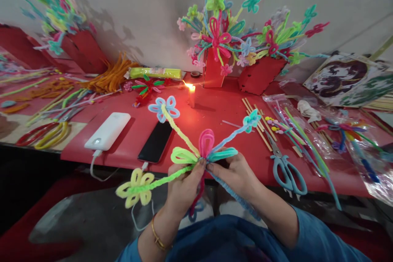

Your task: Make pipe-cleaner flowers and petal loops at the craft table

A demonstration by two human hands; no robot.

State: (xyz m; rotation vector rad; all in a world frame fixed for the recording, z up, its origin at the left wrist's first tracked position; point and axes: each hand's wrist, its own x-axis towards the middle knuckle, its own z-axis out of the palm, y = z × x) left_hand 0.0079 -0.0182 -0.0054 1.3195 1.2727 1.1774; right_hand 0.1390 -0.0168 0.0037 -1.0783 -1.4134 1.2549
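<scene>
Both my hands meet in front of the red table (221,108), closed on a bundle of pipe-cleaner flowers (202,151). My left hand (182,186) grips the stems from below, and my right hand (235,174) pinches them at the same crossing point. From that point spread a pink loop, a green loop, a teal loop, a yellow flower on a green stem (136,186), a blue flower on a yellow stem (164,108) and a teal flower on a blue stem (251,120). A gold bangle circles my left wrist.
A lit candle (191,94) burns mid-table. Near the front edge lie a white power bank (107,131), a black phone (156,141) and blue scissors (285,168). Red boxes of finished flowers (215,69) stand at the wall. Loose pipe cleaners, wooden sticks and plastic bags lie around.
</scene>
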